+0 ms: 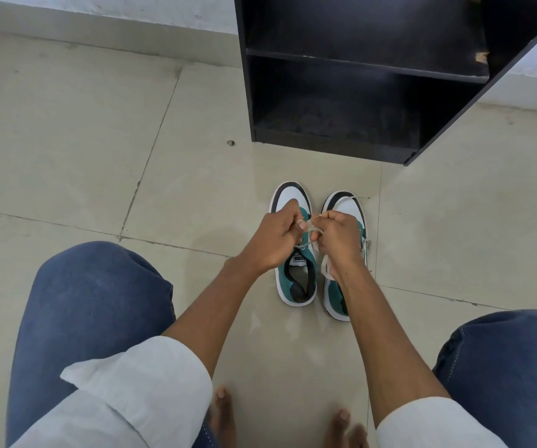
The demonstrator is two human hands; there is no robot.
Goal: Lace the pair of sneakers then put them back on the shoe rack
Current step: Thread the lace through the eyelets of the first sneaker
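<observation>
Two sneakers side by side on the tiled floor (99,124), toes toward the rack. Left sneaker (296,279): white toe with black cap, teal sides, white sole, black lining, label on the tongue. Right sneaker (344,205): same colours, mostly covered by the hand and forearm above it.

White shoelace (309,229) drawn up between both hands over the left sneaker's tongue, looped and crossing. Left hand (273,240): fingers clenched around the lace, thumb pressed to forefinger. Right hand (338,237): fingers likewise pinched shut on the lace. The two hands nearly touch. A separate loose lace (327,268) trails along the right sneaker, its end lying over the toe.

Black shoe rack (357,59) stands just beyond the toes, open front, two shelves showing, against a pale wall (131,8).

Person crouching: blue denim knees (92,302) either side, pale rolled sleeves (138,389), bare toes (223,405) at bottom edge. Small dark speck (230,143) on floor left of rack.
</observation>
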